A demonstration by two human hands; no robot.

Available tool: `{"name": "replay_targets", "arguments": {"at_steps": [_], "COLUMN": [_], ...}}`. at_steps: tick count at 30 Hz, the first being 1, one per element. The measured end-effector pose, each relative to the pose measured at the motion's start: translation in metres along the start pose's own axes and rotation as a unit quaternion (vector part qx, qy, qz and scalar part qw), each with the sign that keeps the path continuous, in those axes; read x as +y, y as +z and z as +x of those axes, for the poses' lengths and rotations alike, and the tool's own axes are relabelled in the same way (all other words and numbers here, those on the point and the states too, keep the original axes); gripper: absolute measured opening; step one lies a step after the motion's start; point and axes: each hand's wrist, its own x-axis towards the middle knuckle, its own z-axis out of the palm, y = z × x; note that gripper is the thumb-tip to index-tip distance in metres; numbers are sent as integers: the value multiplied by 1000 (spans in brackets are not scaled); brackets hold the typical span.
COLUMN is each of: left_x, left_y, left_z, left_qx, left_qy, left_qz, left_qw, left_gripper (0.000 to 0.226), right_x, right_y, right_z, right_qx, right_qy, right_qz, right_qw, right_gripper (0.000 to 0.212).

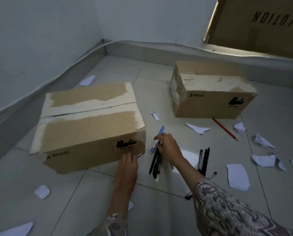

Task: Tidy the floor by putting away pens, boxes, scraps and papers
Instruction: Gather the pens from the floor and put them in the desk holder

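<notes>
A person's two arms in patterned sleeves are reaching up from the bottom of the frame over a pale tiled floor (159,210) in a room corner.

The tidying appears to be at an early stage. Pens, paper scraps and two boxes are all lying on the floor, and nothing is visibly put away yet.

The right hand (167,147), at centre frame, is gathering pens: its fingers are curled around a blue and white pen (159,133) whose blue end is pointing toward the top of the frame, and black pens (155,165) are trailing below the hand; whether they are in the grip or lying on the tiles is unclear. The left hand (127,165), just left of it, is resting with fingers straight and together against the lower right corner of the near cardboard box (91,126).

That box is sitting centre left, closed, with torn tape marks and "PICO" printed on its side. A second similar box (210,94) is sitting upper right, well apart from the first. A red pencil (225,129) is lying just below it. More black pens (204,160) are lying right of the right forearm.

Torn white paper scraps are scattered around: one near the upper left wall (87,80), several between the boxes (196,128), a cluster at the right edge (263,160), a larger piece (237,178) at lower right, and others at lower left (42,191).
</notes>
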Motion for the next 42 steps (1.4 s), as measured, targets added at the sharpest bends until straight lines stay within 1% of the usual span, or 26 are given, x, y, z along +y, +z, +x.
{"name": "replay_targets", "arguments": {"at_steps": [3,5,7,9,13,17,18,20,22,24,25,26,27,29,30,32,34,36,39,42], "left_x": [1,-1,-3,-5,-10,-13,-13,-11,-6,1,5,9,14,25,31,43,53,66,68,72], "left_y": [-4,0,5,7,9,6,5,0,-3,-5,-6,-6,-7,-9,-11,-14,-15,-17,-16,-14], "left_z": [6,7,6,4,3,3,3,4,4,6,9,13,17,25,29,36,40,41,42,39], "left_qx": [-10,-24,-4,-1,-24,-21,-19,-14,-10,-10,-15,-21,-26,-27,-27,-28,-38,-64,-97,-177], "left_qy": [-52,-71,-72,-97,-139,-124,-118,-112,-118,-121,-118,-114,-112,-118,-125,-137,-136,-126,-139,-169], "left_qz": [-68,-112,-137,-177,-250,-296,-312,-346,-373,-392,-395,-397,-404,-441,-464,-496,-521,-560,-614,-666], "left_qw": [996,991,988,979,958,947,943,931,920,912,911,910,907,889,877,857,842,816,771,704], "left_gripper": [37,35,36,35,33,27,25,23,22,20,19,18,17,16,16,18,21,24,25,23], "right_x": [0,0,0,0,3,3,0,-2,-3,-3,-4,-5,-6,-6,-6,-5,-3,3,1,-1], "right_y": [-4,-2,3,6,7,1,-2,-12,-21,-29,-33,-37,-40,-46,-51,-59,-64,-67,-62,-56], "right_z": [17,23,24,24,25,23,21,19,15,10,8,5,2,-5,-8,-16,-25,-38,-48,-58], "right_qx": [-54,-80,-94,-100,-96,-96,-77,-2,64,108,126,140,149,146,143,131,115,99,63,43], "right_qy": [-64,-105,-139,-160,-214,-245,-257,-266,-270,-264,-245,-216,-179,-92,-48,21,68,105,151,179], "right_qz": [-138,-213,-269,-293,-323,-323,-324,-325,-285,-235,-204,-159,-101,35,109,237,317,363,433,455], "right_qw": [987,968,948,937,917,909,907,907,918,929,940,953,967,984,983,963,939,920,887,871], "right_gripper": [42,38,32,31,29,25,22,18,21,16,11,5,4,11,11,9,5,2,5,4]}}
